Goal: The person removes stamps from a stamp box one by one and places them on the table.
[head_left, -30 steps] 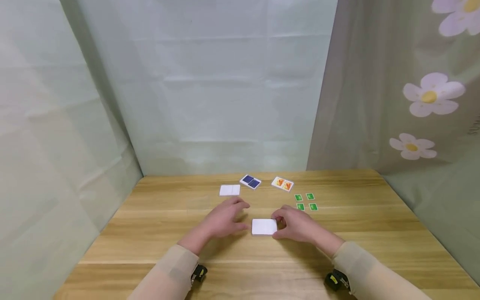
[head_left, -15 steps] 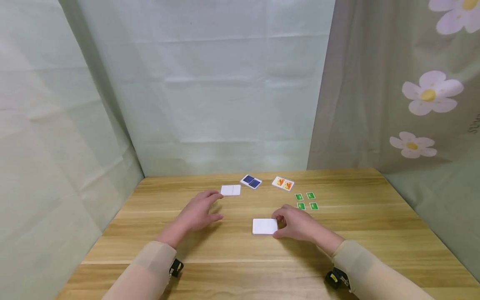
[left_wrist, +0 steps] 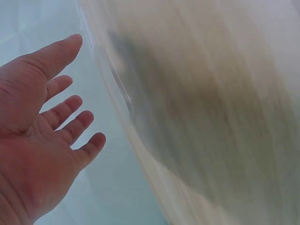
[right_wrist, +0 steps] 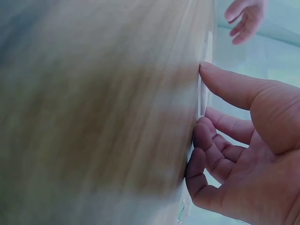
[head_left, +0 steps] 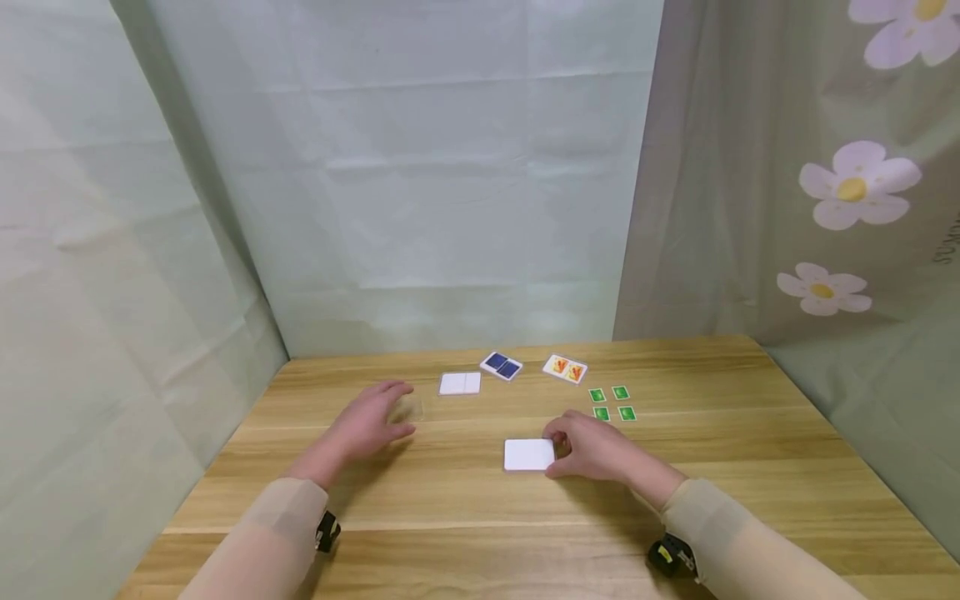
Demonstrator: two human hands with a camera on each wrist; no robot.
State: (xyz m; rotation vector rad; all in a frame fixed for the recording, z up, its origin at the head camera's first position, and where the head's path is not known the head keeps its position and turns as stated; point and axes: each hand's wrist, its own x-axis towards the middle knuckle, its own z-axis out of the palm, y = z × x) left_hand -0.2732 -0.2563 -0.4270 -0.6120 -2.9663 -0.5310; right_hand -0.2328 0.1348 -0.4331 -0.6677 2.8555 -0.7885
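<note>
A blank white card (head_left: 528, 455) lies on the wooden table, its right edge between the thumb and curled fingers of my right hand (head_left: 596, 448). In the right wrist view that hand (right_wrist: 248, 136) has its thumb tip and fingertips at the thin edge, low at the table. Farther left, my left hand (head_left: 365, 423) hovers with fingers spread beside a faint clear plastic piece (head_left: 412, 409), partly hidden by the hand. The left wrist view shows the left hand (left_wrist: 47, 122) with extended fingers, holding nothing, apart from the clear piece's edge (left_wrist: 121, 84).
Along the back lie a white card with a dividing line (head_left: 459, 383), a dark blue card (head_left: 501, 366) and a card with orange pictures (head_left: 565, 368). Several small green squares (head_left: 602, 413) lie beyond the right hand. Cloth curtains (head_left: 450, 208) enclose the table (head_left: 480, 542).
My left hand has moved left, away from the blank white card, to beside the clear plastic piece. The right hand stays at the card's right edge.
</note>
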